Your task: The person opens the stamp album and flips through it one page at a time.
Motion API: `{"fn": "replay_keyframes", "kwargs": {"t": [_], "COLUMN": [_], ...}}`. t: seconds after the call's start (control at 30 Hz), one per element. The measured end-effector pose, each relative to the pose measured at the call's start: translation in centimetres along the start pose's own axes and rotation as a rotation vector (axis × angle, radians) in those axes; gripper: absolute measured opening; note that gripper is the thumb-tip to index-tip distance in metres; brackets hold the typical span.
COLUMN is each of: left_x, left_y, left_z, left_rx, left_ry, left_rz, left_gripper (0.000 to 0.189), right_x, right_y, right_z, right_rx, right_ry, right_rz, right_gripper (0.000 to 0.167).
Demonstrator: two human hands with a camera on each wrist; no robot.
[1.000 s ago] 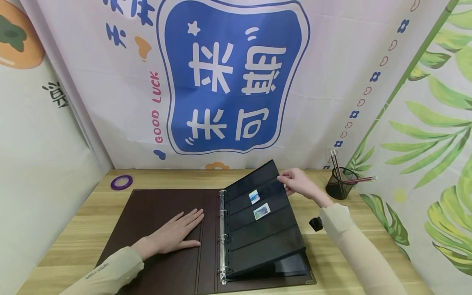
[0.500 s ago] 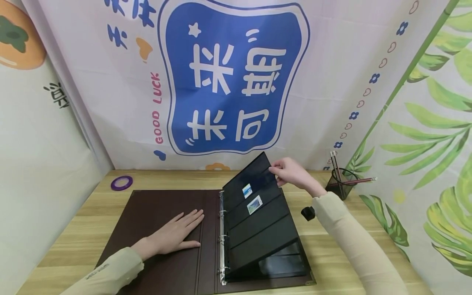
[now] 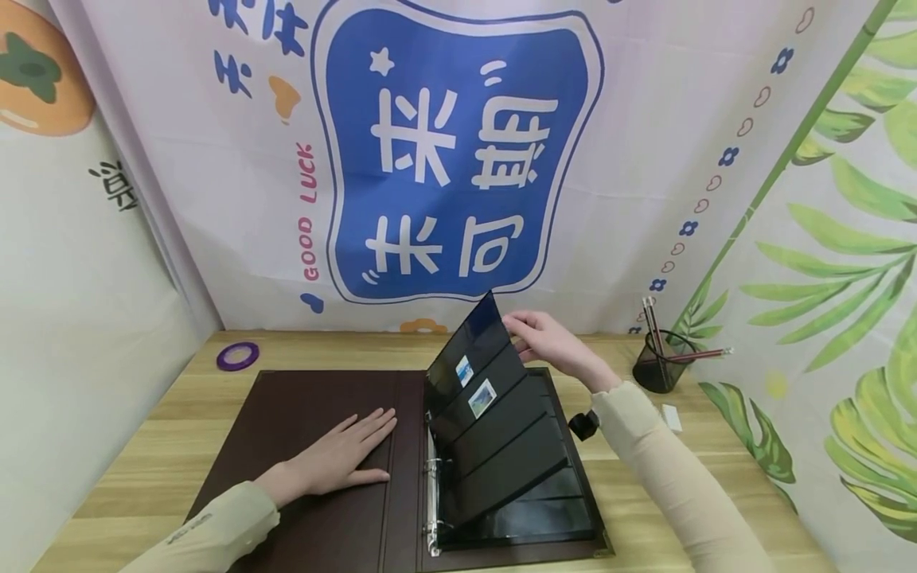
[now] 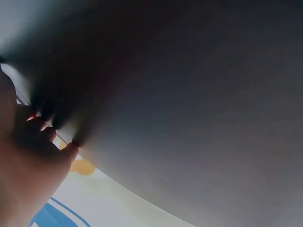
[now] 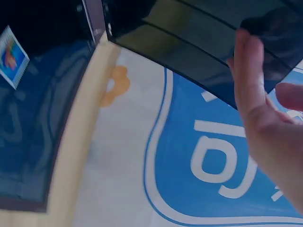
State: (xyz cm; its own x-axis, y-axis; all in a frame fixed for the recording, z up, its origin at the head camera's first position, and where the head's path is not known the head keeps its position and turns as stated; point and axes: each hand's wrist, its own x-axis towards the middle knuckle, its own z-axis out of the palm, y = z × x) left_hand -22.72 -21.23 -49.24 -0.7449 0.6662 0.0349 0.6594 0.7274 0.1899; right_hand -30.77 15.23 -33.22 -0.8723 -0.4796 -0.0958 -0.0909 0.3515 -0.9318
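A brown ring-binder stamp album [image 3: 329, 390] lies spread on the wooden table. My left hand [image 3: 337, 458] rests flat on its left cover, fingers straight; the left wrist view has this hand [image 4: 33, 161] against the dark cover. With my right hand [image 3: 555, 346] I hold the outer edge of a black stamp page [image 3: 494, 438], raised and slanting from the metal rings [image 3: 432, 493]. Two small stamps, one blue and white [image 3: 464, 371], one greenish [image 3: 482, 398], sit in its strips. In the right wrist view, the right fingers [image 5: 249, 71] lie along the page's underside. Another page [image 3: 533, 517] lies beneath.
A purple roll of tape [image 3: 237, 356] is at the table's back left. A black mesh pencil cup [image 3: 655, 370] with several pencils stands at the back right, and a small white piece [image 3: 671, 418] lies near the right sleeve. A printed curtain [image 3: 458, 159] hangs behind the table.
My right hand has moved left with the stamp page, which now stands steeper and bends, showing more of the page beneath. The left hand has stayed in place.
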Motion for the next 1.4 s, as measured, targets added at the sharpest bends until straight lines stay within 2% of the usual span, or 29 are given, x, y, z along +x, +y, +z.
{"fn": "replay_keyframes", "kwargs": {"t": [0.1,0.2,0.3,0.4,0.53,0.67,0.8,0.9,1.03,1.13,1.3,1.4], "left_x": [-0.1,0.0,0.4,1.5,3.6,6.0,8.0,9.0,9.5,9.4,9.1,8.9], "left_y": [0.0,0.0,0.1,0.7,2.6,5.5,8.1,9.3,9.9,9.7,9.0,9.0], "left_z": [-0.2,-0.7,-1.7,-3.5,-6.9,-10.5,-13.6,-15.0,-16.0,-16.3,-16.2,-16.3], "left_rx": [-0.053,-0.112,-0.202,-0.33,-0.458,-0.573,-0.666,-0.663,-0.66,-0.711,-0.839,-0.889], "left_ry": [-0.016,-0.004,0.032,0.089,0.172,0.227,0.26,0.272,0.265,0.255,0.251,0.266], "left_rz": [-0.008,-0.015,-0.033,-0.062,-0.108,-0.167,-0.238,-0.276,-0.316,-0.333,-0.346,-0.382], "left_gripper": [0.084,0.085,0.085,0.083,0.077,0.068,0.065,0.065,0.067,0.068,0.065,0.057], "right_x": [-0.8,-1.8,-2.6,-3.0,-2.9,-2.5,-2.2,-2.0,-1.9,-1.9,-1.8,-2.1], "right_y": [1.0,2.1,3.0,3.9,5.1,5.6,5.1,4.6,3.8,3.8,5.0,6.9], "right_z": [0.9,1.8,2.5,3.2,4.1,5.0,5.9,6.7,7.5,7.7,7.2,5.9], "right_rx": [0.021,-0.022,-0.009,0.047,0.112,0.165,0.142,0.087,0.008,-0.022,-0.082,-0.209], "right_ry": [-0.043,-0.091,-0.155,-0.213,-0.235,-0.262,-0.273,-0.272,-0.254,-0.245,-0.213,-0.128], "right_rz": [-0.09,-0.184,-0.25,-0.274,-0.293,-0.332,-0.339,-0.358,-0.403,-0.42,-0.429,-0.382], "right_gripper": [0.037,0.044,0.058,0.073,0.083,0.087,0.09,0.093,0.106,0.112,0.102,0.092]}}
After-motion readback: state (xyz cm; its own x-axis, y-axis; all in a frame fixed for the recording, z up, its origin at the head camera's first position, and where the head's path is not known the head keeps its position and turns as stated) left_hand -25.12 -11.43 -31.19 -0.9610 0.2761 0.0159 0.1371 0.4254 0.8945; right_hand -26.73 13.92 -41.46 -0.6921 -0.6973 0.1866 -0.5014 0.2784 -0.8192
